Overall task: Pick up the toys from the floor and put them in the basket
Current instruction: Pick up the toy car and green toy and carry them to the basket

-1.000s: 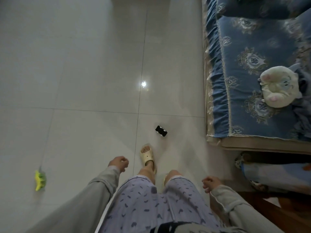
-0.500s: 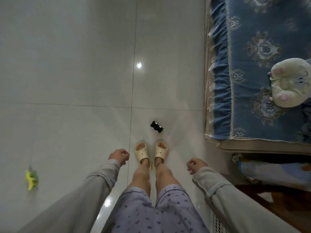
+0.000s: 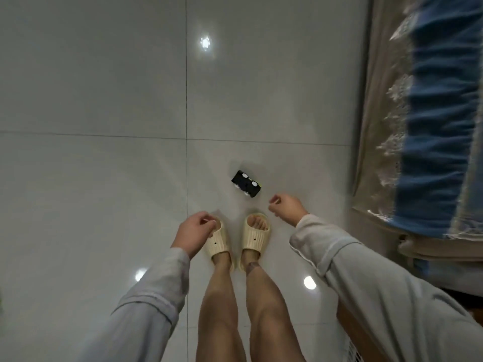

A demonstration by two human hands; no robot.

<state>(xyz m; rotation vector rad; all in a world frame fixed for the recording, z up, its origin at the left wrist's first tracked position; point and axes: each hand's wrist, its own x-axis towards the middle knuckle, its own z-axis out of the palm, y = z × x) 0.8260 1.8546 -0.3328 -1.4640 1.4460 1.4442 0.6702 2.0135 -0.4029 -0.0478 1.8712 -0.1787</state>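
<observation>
Right hand [image 3: 286, 209] now lowered close beside black toy car [image 3: 246, 183], fingers loosely curled, empty. Left hand [image 3: 194, 232] likewise curled, empty. Car ungrasped; basket unseen.

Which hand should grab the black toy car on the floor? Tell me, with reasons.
Right. The right hand hangs just beside the black toy car, empty and loosely curled. The left hand is farther off, over the left slipper, and would have to cross both feet.
</observation>
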